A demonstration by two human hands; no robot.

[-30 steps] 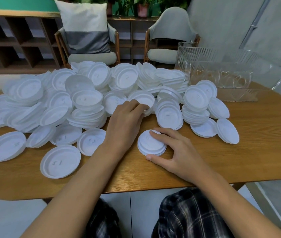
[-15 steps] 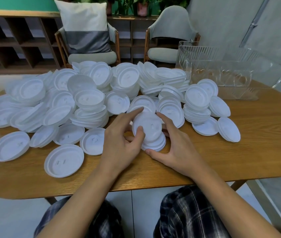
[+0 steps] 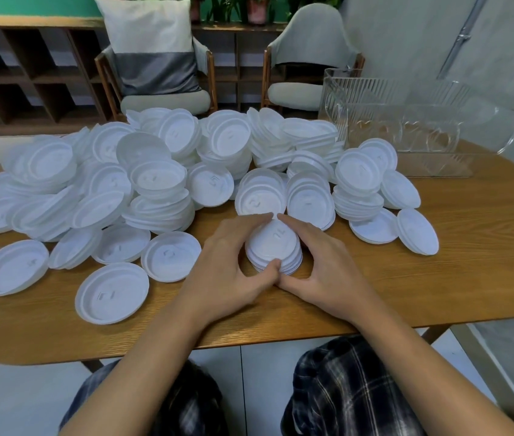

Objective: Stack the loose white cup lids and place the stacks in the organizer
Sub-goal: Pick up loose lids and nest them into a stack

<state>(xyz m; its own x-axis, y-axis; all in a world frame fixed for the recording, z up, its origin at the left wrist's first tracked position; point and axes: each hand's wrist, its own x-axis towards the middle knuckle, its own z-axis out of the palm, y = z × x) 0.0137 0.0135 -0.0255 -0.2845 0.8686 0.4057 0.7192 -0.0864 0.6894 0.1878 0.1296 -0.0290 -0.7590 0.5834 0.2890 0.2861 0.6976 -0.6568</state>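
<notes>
Both hands have closed in on the small stack (image 3: pixel 273 247) of white cup lids. A second ago the left hand (image 3: pixel 227 262) was out at the loose pile (image 3: pixel 155 184) beyond the stack, and the right hand (image 3: pixel 328 265) alone rested on the stack. Half a second ago the left hand was setting a fresh lid on top.

Now, in the head view, the two hands ring the small stack from either side. The left fingers (image 3: pixel 249 220) and the right fingers (image 3: pixel 296 223) curl round its far edge until the tips nearly meet, and the thumbs touch at its near edge. Each hand is therefore grasping the stack's rim, and neither is spread flat or clenched on nothing.

The stack sits on the desk (image 3: pixel 438 278) just on the near side of the pile, with the new lid seated on top and the rims looking roughly lined up. I judge this to be a squaring-up squeeze, pressing the lids to nest before more are added or the stack is carried off.

The stack is only a few lids tall. Far more lids lie loose or in leaning heaps behind it and to its left. The clear organizer (image 3: pixel 406 121) stands well apart, beyond the stack and to its right, and no white lids show through its walls. The task looks to be near its start.
</notes>
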